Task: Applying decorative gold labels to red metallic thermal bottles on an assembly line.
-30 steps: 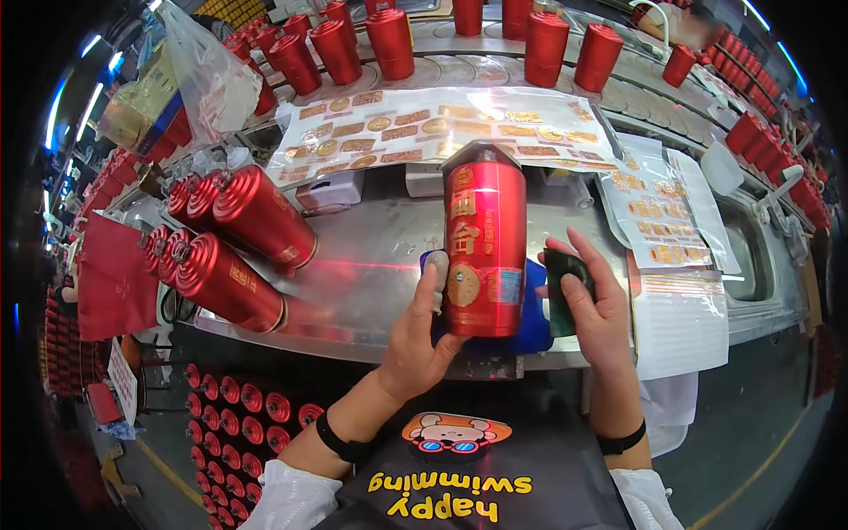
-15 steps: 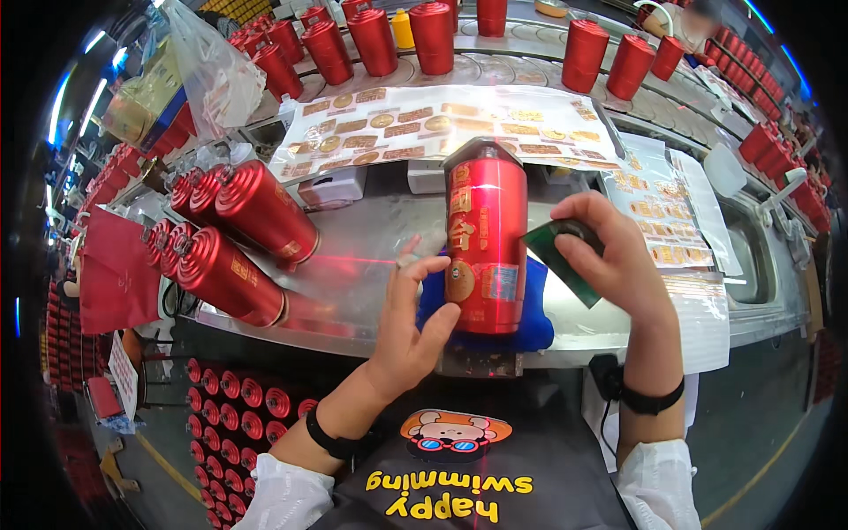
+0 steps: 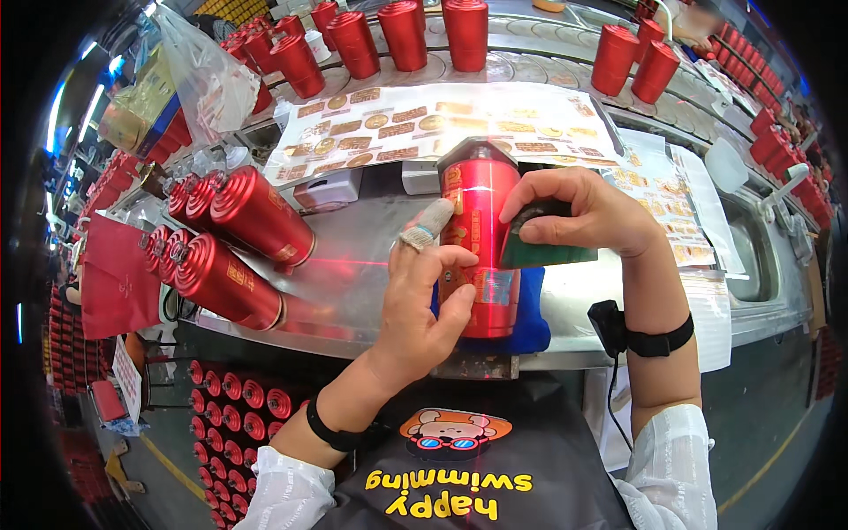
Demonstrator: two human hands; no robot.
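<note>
A shiny red bottle (image 3: 474, 184) with gold lettering lies in front of me, its far end against a dark angular holder (image 3: 478, 150) and its near part over a blue cloth (image 3: 533, 309). My left hand (image 3: 413, 296), a pale fabric cover (image 3: 425, 231) on one finger, rests on the bottle's left side with fingers and thumb apart. Between thumb and fingers, my right hand (image 3: 601, 212) grips a green squeegee card (image 3: 552, 254) with a dark upper edge. The card's left edge meets the bottle's right side. A small silvery-blue label (image 3: 500, 287) shows near its lower end.
Sheets of gold stickers (image 3: 371, 132) lie beyond the bottle, with more sheets (image 3: 662, 203) at right. Several red bottles (image 3: 261, 216) lean at left on the metal bench (image 3: 353, 238). Red containers (image 3: 465, 35) stand on the far conveyor (image 3: 530, 66). A sink (image 3: 751, 238) is at right.
My right hand has moved left and slightly up, bringing the green squeegee card against the bottle and turning it nearly level. The covered left finger has extended up along the bottle's side.
</note>
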